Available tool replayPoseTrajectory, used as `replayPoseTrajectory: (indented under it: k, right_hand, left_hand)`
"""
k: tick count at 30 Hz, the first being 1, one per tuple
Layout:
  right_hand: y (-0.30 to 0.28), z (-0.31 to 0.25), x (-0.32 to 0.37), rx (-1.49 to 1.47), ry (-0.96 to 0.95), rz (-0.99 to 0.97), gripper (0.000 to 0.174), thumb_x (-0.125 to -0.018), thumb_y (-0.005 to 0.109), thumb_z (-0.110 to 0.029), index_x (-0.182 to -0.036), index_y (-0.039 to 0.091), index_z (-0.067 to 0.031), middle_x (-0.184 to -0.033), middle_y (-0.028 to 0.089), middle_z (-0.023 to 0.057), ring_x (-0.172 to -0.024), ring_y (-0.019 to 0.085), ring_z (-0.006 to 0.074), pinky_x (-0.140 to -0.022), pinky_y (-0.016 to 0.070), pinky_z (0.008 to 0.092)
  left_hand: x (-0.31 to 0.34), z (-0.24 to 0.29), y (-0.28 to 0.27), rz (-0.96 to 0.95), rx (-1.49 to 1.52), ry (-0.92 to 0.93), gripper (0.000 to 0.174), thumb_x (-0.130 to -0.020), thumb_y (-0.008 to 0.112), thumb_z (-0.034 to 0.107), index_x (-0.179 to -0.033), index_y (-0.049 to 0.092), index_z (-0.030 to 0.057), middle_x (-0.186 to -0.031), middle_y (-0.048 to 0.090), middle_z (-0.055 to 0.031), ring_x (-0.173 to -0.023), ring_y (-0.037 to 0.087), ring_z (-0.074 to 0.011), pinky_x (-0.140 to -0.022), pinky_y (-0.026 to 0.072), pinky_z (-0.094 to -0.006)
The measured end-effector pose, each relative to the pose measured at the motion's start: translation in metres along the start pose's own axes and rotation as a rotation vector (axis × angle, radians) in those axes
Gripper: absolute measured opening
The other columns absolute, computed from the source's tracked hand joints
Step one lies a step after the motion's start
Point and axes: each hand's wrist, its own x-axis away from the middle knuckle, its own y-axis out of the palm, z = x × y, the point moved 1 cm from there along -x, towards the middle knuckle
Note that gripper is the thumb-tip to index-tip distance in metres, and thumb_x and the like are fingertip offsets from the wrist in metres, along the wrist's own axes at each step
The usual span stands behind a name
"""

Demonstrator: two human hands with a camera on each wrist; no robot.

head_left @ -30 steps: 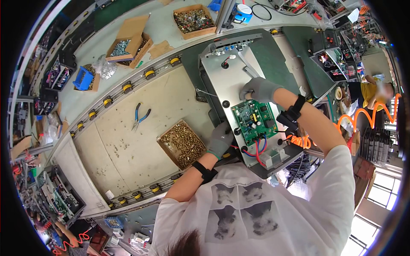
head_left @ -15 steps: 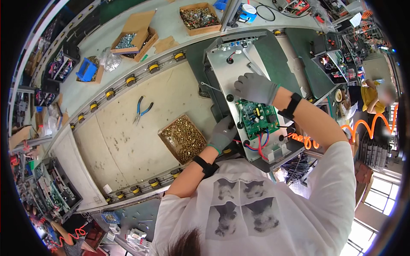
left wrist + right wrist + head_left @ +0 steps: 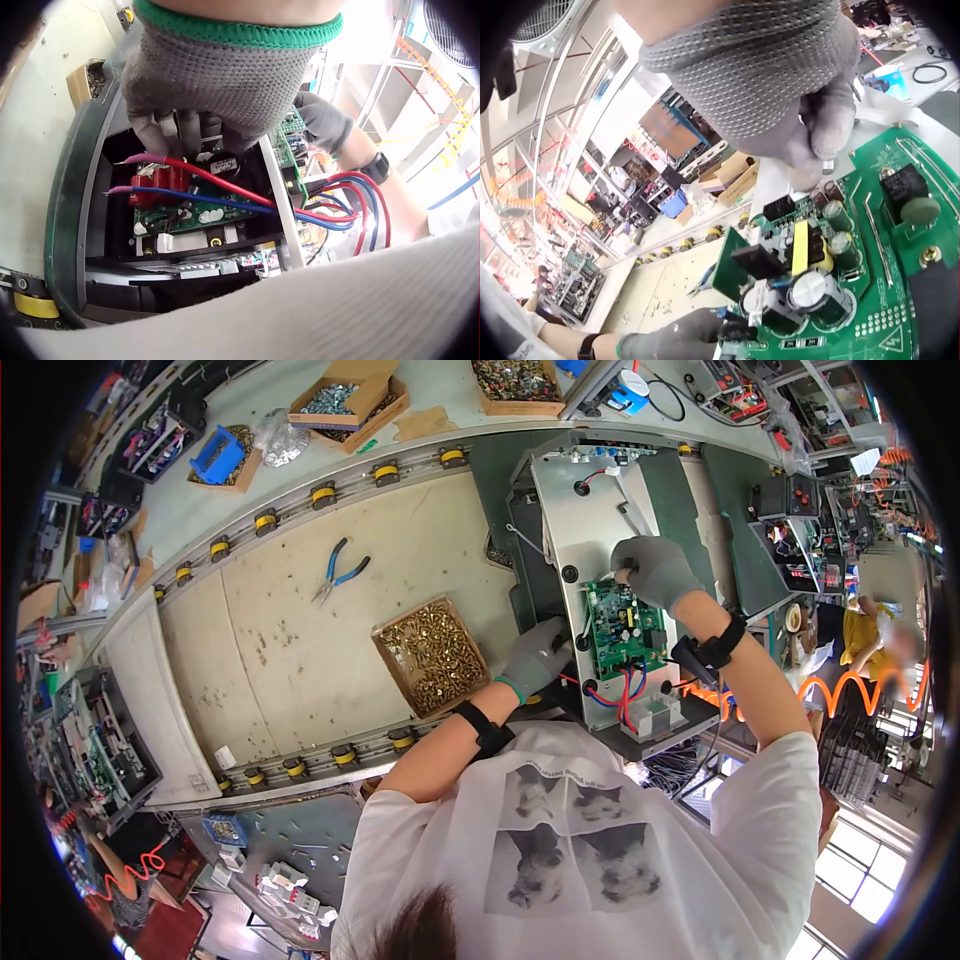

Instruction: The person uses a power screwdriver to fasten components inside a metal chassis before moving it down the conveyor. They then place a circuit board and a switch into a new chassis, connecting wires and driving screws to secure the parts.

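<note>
One carton (image 3: 392, 672) of brass screws (image 3: 432, 656); one circuit board (image 3: 625, 628), right hand (image 3: 652, 568) pinching a small part (image 3: 826, 163) at its corner; left hand (image 3: 535, 657) curled round chassis plate (image 3: 585, 525) edge.

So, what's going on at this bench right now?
A person in grey knitted gloves is working on a green circuit board mounted on a grey metal panel. The right hand has its fingers bunched at the board's far corner; whether they pinch anything is too small to tell. The left hand reaches under the panel's left edge, near red and blue wires. An open cardboard box of brass screws sits beside that hand, untouched.
</note>
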Motion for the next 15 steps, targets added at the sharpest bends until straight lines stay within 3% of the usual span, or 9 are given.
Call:
replayPoseTrajectory:
  k: [5, 8, 10, 15]
  right_hand:
    - [-0.004, 0.0, -0.013, 0.065, -0.177, -0.045, 0.01, -0.072, 0.063, -0.005, -0.081, 0.067, -0.0085, -0.079, 0.067, 0.0102, -0.073, 0.065, 0.0258, -0.068, 0.0516, 0.034]
    - [-0.008, 0.004, -0.011, 0.057, -0.14, -0.108, 0.013, -0.071, 0.063, -0.001, -0.083, 0.067, -0.0055, -0.078, 0.067, 0.0105, -0.072, 0.066, 0.023, -0.068, 0.0514, 0.0324]
    - [-0.008, 0.012, -0.009, -0.164, -0.005, -0.227, 0.017, -0.07, 0.062, 0.003, -0.085, 0.067, -0.0028, -0.076, 0.067, 0.0094, -0.071, 0.065, 0.0178, -0.068, 0.0509, 0.0293]
    - [0.002, 0.025, -0.002, -0.457, 0.067, -0.191, 0.014, -0.074, 0.064, 0.003, -0.086, 0.067, -0.0009, -0.081, 0.068, 0.0075, -0.075, 0.064, 0.013, -0.067, 0.0508, 0.0264]
  left_hand:
    - [0.0, -0.005, 0.005, 0.044, 0.032, 0.005, 0.031, -0.082, 0.057, 0.021, -0.108, 0.055, 0.0052, -0.094, 0.061, -0.0183, -0.088, 0.06, -0.035, -0.077, 0.0477, -0.0421]
    - [0.001, -0.002, 0.001, 0.069, 0.004, 0.041, 0.03, -0.084, 0.056, 0.021, -0.11, 0.057, 0.0059, -0.096, 0.062, -0.0174, -0.086, 0.061, -0.033, -0.077, 0.0486, -0.0401]
    - [0.003, -0.002, 0.0, 0.069, -0.017, 0.046, 0.03, -0.085, 0.055, 0.021, -0.112, 0.058, 0.0071, -0.097, 0.064, -0.016, -0.082, 0.062, -0.0307, -0.075, 0.0497, -0.0378]
    - [0.003, 0.002, -0.003, 0.041, -0.039, 0.036, 0.03, -0.085, 0.054, 0.022, -0.111, 0.057, 0.0075, -0.1, 0.062, -0.0155, -0.088, 0.061, -0.032, -0.077, 0.0487, -0.0395]
